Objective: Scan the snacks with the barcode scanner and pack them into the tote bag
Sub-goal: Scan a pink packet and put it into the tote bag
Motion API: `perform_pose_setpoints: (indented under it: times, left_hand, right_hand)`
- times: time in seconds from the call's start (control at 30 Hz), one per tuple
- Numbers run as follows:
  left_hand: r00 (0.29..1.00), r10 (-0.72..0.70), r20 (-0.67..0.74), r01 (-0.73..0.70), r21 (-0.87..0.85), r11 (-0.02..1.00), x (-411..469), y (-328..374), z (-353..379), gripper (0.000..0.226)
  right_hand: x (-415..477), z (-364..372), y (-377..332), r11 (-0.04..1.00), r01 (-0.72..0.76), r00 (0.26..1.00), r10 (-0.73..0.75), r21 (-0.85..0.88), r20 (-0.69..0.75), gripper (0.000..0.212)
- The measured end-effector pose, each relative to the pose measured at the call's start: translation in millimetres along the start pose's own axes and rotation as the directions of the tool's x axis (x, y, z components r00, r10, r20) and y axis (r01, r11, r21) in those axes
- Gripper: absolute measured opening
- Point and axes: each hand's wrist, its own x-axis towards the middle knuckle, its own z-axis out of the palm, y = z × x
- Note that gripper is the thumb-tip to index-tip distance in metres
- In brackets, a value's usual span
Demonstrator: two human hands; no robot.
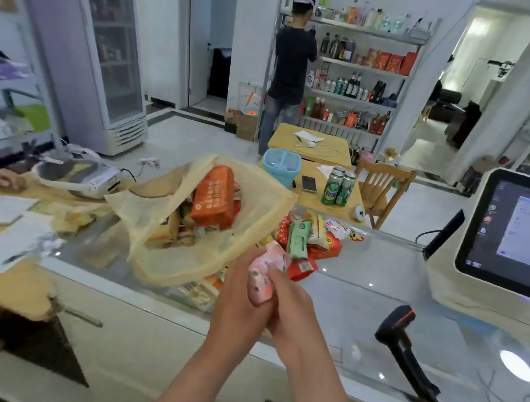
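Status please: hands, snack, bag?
Report: left hand and right hand grip small pink snack packet; yellow mesh tote bag open, partly filled; black barcode scanner untouched.

A small shop; a checkout screen [518, 234] and barcode scanner [402, 337] on the counter [361, 301]; stocked shelves [352, 67]; a drinks fridge [109, 45].

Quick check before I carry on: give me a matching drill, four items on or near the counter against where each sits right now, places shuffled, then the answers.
1 pink snack packet
2 barcode scanner
3 orange packet
4 green cans

A on the wooden table
B inside the tote bag
C gripped by left hand and right hand
D on the glass counter, right side

Pairs: 1-C, 2-D, 3-B, 4-A
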Motion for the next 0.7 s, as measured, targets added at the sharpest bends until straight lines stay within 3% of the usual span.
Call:
perform_pose_setpoints:
  times: [0.1, 0.17, 0.23, 0.33, 0.43, 0.6, 0.7]
  left_hand:
    - [0.993, 0.027, 0.111, -0.033, 0.048, 0.998, -4.9, -1.5, -42.4, 0.072]
    - [0.979, -0.012, 0.204, 0.004, 0.038, 0.999, -5.1, -6.9, -70.6, 0.063]
    - [0.977, -0.020, 0.210, 0.002, 0.088, 0.996, -1.9, -15.7, -96.6, 0.058]
    - [0.997, 0.079, -0.008, -0.074, 0.273, 0.959, 14.7, -25.7, -126.6, 0.047]
    - [0.946, 0.233, -0.224, -0.084, 0.525, 0.847, 44.1, -31.4, -139.9, 0.049]
    - [0.937, 0.175, -0.304, 0.130, 0.764, 0.632, 103.6, -40.3, -136.6, 0.064]
    - [0.950, 0.084, -0.301, 0.193, 0.778, 0.598, 133.1, -34.3, -142.6, 0.029]
  right_hand:
    - [-4.7, 28.6, 16.8, 0.995, -0.021, 1.000, 0.021, 0.093, -0.006, 0.025]
    - [-5.7, 42.7, 28.0, 0.996, -0.002, 1.000, 0.004, 0.094, -0.024, 0.024]
    - [-5.7, 53.6, 36.4, 0.999, 0.014, 0.999, -0.012, 0.048, -0.035, 0.028]
    - [2.6, 63.8, 41.8, 0.999, 0.039, 0.995, -0.040, -0.013, -0.087, 0.036]
    - [18.5, 70.2, 37.6, 0.997, 0.076, 0.989, -0.079, -0.034, -0.128, 0.048]
    - [53.5, 80.7, 25.1, 0.982, 0.117, 0.989, -0.129, -0.149, -0.074, 0.047]
    - [85.9, 88.2, 18.5, 0.973, 0.094, 0.994, -0.102, -0.212, -0.027, 0.044]
